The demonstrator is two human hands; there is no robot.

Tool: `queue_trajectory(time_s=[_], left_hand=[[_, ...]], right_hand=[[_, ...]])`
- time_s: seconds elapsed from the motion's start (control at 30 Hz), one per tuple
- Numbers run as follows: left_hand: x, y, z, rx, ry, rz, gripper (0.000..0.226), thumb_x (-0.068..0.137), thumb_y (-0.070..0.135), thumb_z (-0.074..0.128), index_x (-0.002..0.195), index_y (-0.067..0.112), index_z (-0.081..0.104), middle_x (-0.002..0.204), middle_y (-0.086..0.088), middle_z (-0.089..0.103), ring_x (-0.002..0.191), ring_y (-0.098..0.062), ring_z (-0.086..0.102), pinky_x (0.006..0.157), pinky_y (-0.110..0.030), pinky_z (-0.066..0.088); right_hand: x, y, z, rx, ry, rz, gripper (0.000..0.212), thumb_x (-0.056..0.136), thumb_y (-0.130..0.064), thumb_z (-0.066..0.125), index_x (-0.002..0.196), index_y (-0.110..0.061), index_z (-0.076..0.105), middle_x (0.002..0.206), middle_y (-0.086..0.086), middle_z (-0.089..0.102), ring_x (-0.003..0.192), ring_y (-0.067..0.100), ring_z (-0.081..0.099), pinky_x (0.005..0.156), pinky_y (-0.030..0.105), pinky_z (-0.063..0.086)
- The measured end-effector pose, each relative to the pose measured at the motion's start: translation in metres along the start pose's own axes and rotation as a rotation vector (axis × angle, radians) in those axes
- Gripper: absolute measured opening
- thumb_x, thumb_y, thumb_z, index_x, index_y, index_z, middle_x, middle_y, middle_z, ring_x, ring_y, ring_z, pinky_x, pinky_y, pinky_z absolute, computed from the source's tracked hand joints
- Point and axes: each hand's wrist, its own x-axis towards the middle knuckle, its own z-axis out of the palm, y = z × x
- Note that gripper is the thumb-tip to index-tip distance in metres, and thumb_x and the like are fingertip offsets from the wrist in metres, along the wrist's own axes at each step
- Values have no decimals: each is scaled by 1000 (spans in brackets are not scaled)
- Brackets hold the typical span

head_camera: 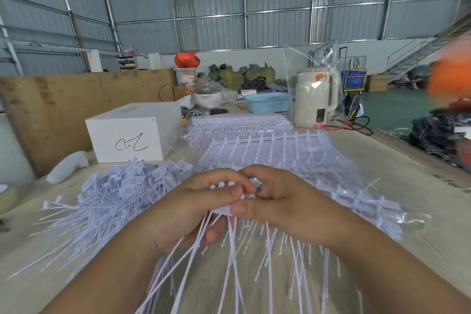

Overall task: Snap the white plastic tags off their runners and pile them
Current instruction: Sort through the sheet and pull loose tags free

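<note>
One wide table (397, 176) carries one white box (127, 132), one sheet of unsnapped tags (265, 150) mid-table and one loose pile (119, 196) left of it, while left hand (193, 209) and right hand (283, 201), fingers curled, pinch a tag bundle (229, 208) near the front edge.

I can read no print; only a handwritten black scrawl, perhaps "CL", on the white box (132, 135), left of centre.
</note>
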Motion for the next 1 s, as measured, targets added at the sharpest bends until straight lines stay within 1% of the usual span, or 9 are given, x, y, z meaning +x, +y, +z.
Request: queue_trajectory(time_s=[0.07, 0.17, 0.3, 0.47, 0.6, 0.73, 0.83, 0.93, 1.0], left_hand=[[-1, 2, -4, -18, -102, -4, 25, 77, 41, 74, 93, 21, 72, 85, -17, 68, 34, -11, 47, 40, -17, 36], [-3, 4, -10, -31, -158, -9, 32, 75, 46, 77, 94, 21, 71, 68, -6, 64, 35, -11, 49, 40, -16, 39], [-7, 6, -17, -23, -203, 22, 28, 75, 38, 78, 93, 18, 71, 65, -7, 61, 35, -13, 50, 41, -16, 43], [-3, 2, -12, -40, -145, 7, 27, 74, 37, 79, 92, 20, 70, 62, -9, 59, 34, -11, 48, 39, -17, 41], [3, -3, -3, -47, 19, 17, 3, 82, 24, 68, 84, 23, 71, 54, -2, 56, 33, -10, 44, 38, -17, 36], [6, -5, 1, -42, 168, 42, 5, 78, 23, 73, 82, 21, 71, 53, -3, 52, 32, -12, 41, 36, -15, 34], [7, -5, 0, -68, 252, 64, 10, 71, 28, 67, 77, 22, 72, 57, -8, 51, 32, -14, 41, 37, -13, 35], [6, -5, -4, -68, 233, 62, 7, 71, 23, 72, 78, 23, 73, 55, -7, 51, 33, -13, 43, 37, -15, 36], [3, -6, -7, -1, 97, 38, 15, 73, 14, 78, 85, 22, 74, 57, -2, 57, 39, -10, 48, 39, -16, 39]], right_hand=[[0, -2, -1, 5, 7, -5, 39, 69, -53, 75, 97, -28, 65, 65, 10, 54, 58, 24, 47, 61, 33, 37], [0, -3, 2, -40, 77, 0, 67, 61, -63, 73, 90, -4, 62, 65, 14, 39, 63, 20, 37, 61, 42, 28], [-1, -7, 11, -163, 14, 78, 89, 58, -76, 63, 96, 4, 64, 85, 22, 62, 76, 32, 59, 79, 53, 47], [-2, -4, 3, -141, 157, 37, 70, 59, -73, 72, 70, -6, 57, 58, -4, 37, 56, 11, 37, 57, 29, 28], [-2, 0, 0, -171, 273, -3, 59, 62, -69, 67, 67, -12, 55, 49, -11, 39, 47, 5, 35, 48, 24, 27], [-3, 4, -2, -263, 292, -4, 47, 71, -65, 70, 72, -20, 57, 49, -10, 43, 45, 5, 37, 48, 26, 29], [-4, 1, -7, -391, 274, 31, 30, 80, -57, 66, 73, -29, 58, 53, -16, 53, 43, 2, 45, 45, 16, 29], [-4, -1, -9, -418, 256, 42, 30, 85, -51, 64, 67, -28, 58, 52, -18, 52, 43, 2, 45, 46, 19, 28], [-5, -2, -8, -425, 225, 64, 25, 85, -48, 67, 67, -31, 59, 54, -19, 54, 44, 1, 47, 47, 22, 29]])
